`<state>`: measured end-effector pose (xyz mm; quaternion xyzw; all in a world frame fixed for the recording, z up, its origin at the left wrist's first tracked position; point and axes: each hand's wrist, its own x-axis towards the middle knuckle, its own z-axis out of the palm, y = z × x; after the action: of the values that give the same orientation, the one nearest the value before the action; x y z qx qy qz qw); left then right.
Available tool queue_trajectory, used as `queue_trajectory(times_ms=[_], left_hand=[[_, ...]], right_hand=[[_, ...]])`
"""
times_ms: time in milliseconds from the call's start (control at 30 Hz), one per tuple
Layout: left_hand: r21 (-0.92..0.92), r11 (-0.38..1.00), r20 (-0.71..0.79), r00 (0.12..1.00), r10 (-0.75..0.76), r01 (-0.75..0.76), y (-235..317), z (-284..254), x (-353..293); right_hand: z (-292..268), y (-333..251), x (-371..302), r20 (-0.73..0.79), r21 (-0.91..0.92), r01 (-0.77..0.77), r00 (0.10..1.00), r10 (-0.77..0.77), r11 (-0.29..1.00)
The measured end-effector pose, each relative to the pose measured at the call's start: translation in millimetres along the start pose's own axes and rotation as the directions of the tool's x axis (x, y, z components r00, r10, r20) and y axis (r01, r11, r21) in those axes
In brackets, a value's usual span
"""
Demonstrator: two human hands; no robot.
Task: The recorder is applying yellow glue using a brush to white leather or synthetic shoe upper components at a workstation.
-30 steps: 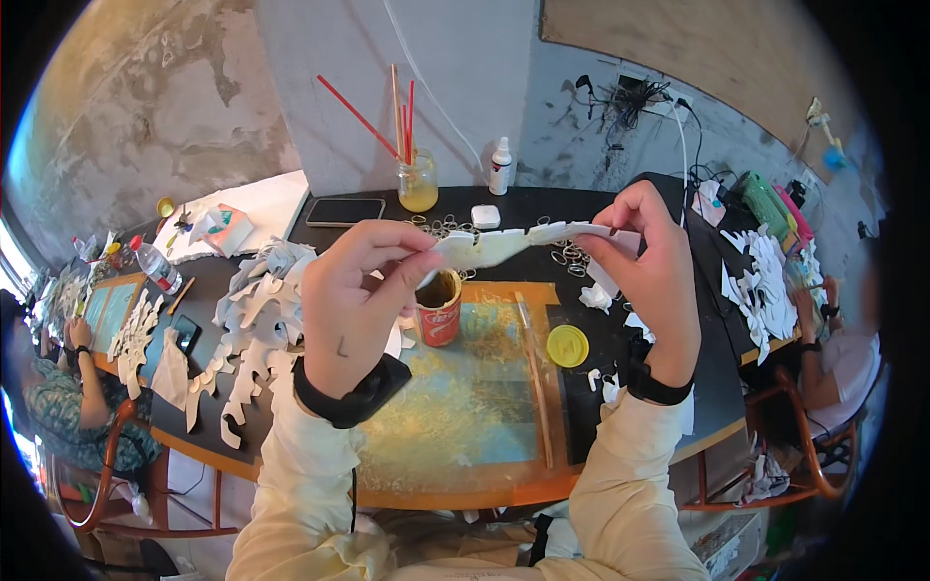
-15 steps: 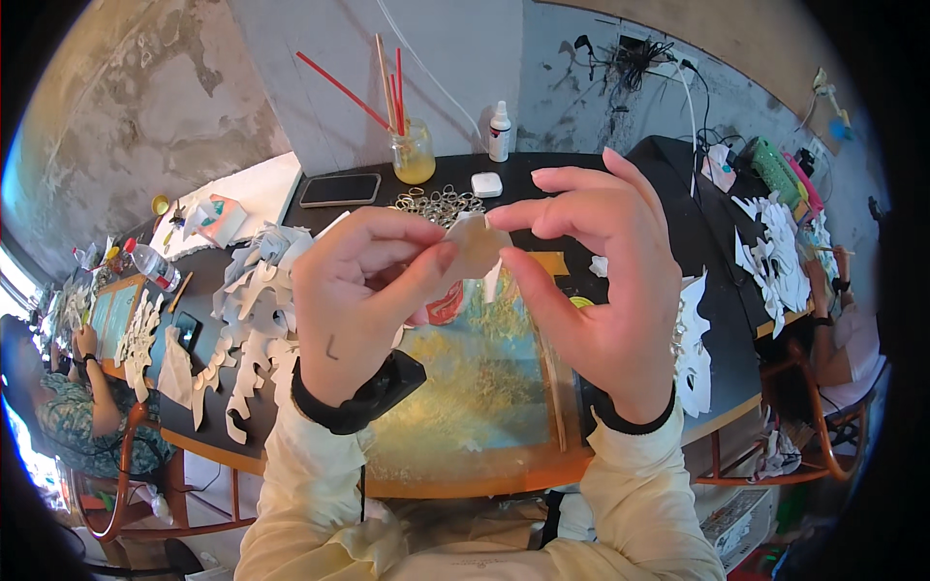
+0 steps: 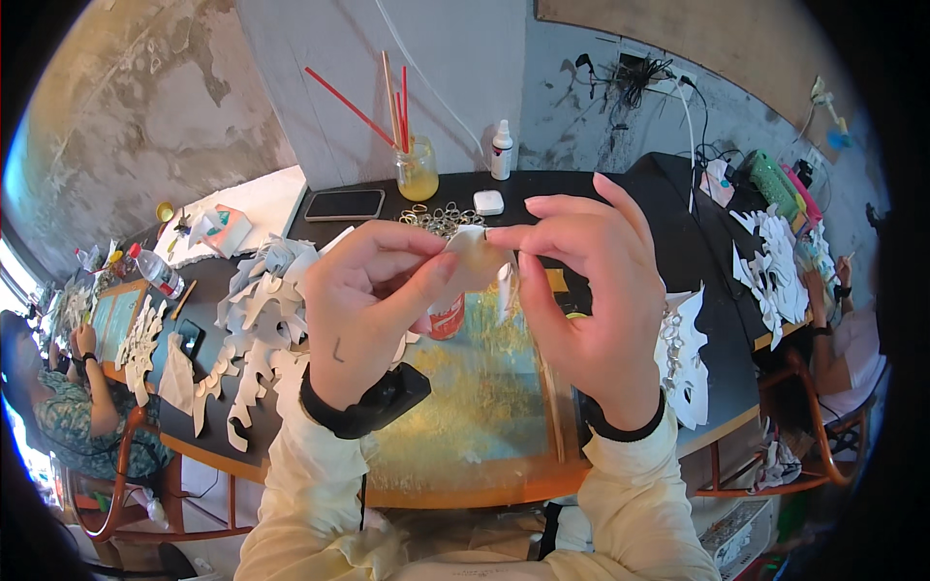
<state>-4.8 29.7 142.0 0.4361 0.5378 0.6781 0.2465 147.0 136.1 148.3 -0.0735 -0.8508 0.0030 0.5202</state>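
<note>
My left hand pinches a small, thin, pale piece between thumb and fingers, held up above the table. I cannot tell whether it is leather, cloth or paper. My right hand is beside it, its index fingertip at the piece's upper right edge. The right thumb stands apart from the index finger, and the other fingers are raised and spread. Below the hands lies a board painted yellow and teal. A red round container shows partly behind my left hand. Metal rings lie in a pile beyond the piece.
Cut white scraps cover the table's left side; a white cut-out piece lies right. At the back are a jar with red sticks, a phone, a white case and a bottle. Other people sit at both sides.
The right thumb has drawn away from the piece's edge, while the index finger stays at its upper right. My left hand keeps its pinch. The view has shifted slightly.
</note>
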Motion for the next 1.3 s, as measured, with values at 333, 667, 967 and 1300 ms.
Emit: queue_trajectory(times_ms=[333,667,967,1300], left_hand=[[0.129,0.959,0.107,0.965,0.239,-0.252,-2,-26,6],[0.228,0.883,-0.101,0.892,0.441,-0.411,11,-54,12],[0.239,0.872,-0.08,0.886,0.457,-0.428,4,-57,15],[0.158,0.88,0.019,0.892,0.451,-0.448,7,-62,10]], right_hand=[[4,23,-3,-0.183,0.161,-0.17,0.963,0.198,0.972],[12,57,-10,0.291,0.069,-0.503,0.836,0.464,0.862],[88,143,-116,0.705,-0.454,-0.146,0.544,0.455,0.879],[49,119,-82,0.824,-0.405,-0.322,0.278,0.494,0.856]])
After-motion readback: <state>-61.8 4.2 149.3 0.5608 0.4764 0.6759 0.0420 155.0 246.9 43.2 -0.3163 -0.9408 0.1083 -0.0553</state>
